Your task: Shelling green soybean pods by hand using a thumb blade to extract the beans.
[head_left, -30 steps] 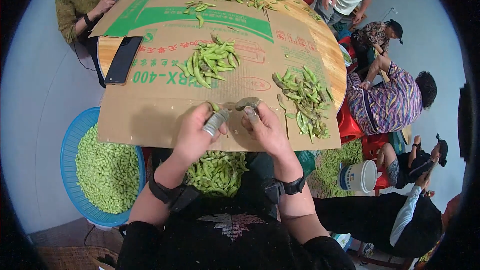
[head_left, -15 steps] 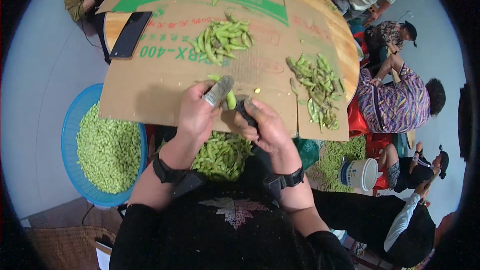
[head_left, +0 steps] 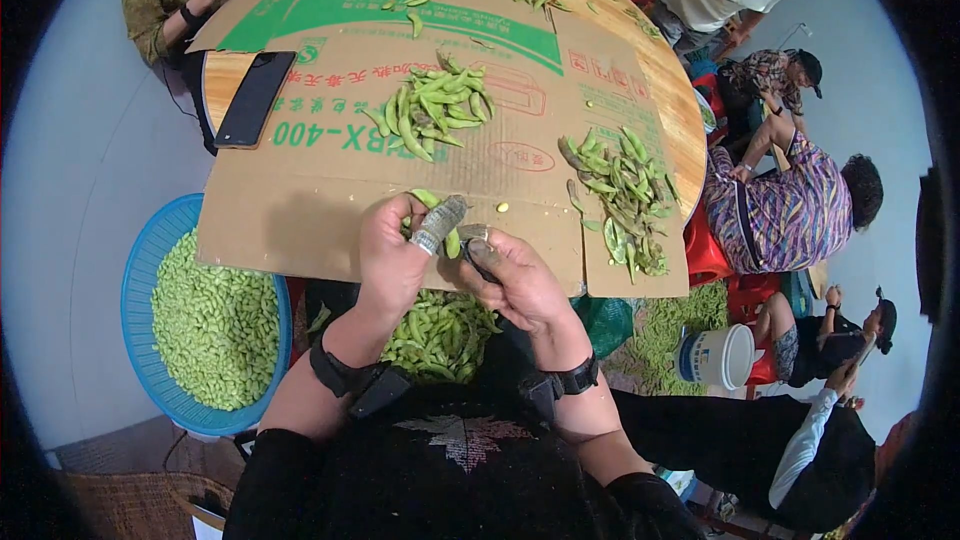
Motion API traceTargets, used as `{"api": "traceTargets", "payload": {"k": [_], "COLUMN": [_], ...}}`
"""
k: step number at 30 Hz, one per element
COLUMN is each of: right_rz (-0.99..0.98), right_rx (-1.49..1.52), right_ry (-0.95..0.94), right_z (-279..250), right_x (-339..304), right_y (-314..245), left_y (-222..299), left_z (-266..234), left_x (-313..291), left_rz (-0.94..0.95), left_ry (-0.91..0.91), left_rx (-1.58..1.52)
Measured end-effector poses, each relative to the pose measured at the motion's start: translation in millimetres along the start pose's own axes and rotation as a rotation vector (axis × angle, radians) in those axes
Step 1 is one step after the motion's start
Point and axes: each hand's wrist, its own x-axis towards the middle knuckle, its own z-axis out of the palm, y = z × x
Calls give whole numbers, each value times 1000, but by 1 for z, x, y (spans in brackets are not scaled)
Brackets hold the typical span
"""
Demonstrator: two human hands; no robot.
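My left hand (head_left: 390, 250) is closed around green bean pods (head_left: 453, 243); its thumb wears a grey, ribbed cover. One pod end pokes out above the thumb and another below it. Right beside it, my right hand (head_left: 522, 280) is closed, fingers pinched near the lower pod end. Dark material shows at its fingertips, and whatever they pinch cannot be made out. On the cardboard sheet (head_left: 330, 180) ahead lies a pile of green pods (head_left: 430, 110). A single yellow-green bean (head_left: 502, 207) rests just beyond my hands.
Browner pods and husks (head_left: 625, 190) lie on the right. A phone (head_left: 256, 100) sits far left. Shelled beans fill a blue basket (head_left: 135, 330) at left; more pods (head_left: 440, 335) are below my hands. A white bucket (head_left: 715, 355) stands right. Several people sit around the wooden table (head_left: 690, 130).
My right hand has shifted slightly left, closer to my left hand and the pod. At the far edge, another person's hand now reaches over the distant pods. The whole view has shifted slightly.
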Motion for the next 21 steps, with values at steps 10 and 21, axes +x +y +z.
{"api": "traceTargets", "payload": {"k": [10, 21], "right_rz": [93, -579], "right_rx": [300, -1092], "right_ry": [-52, 450], "right_z": [3, -1], "right_x": [1, 21], "right_y": [12, 13], "left_y": [21, 2], "left_z": [2, 9], "left_x": [-3, 3], "left_rz": [-266, -41], "left_ry": [-162, -88], "left_rx": [-505, -15]}}
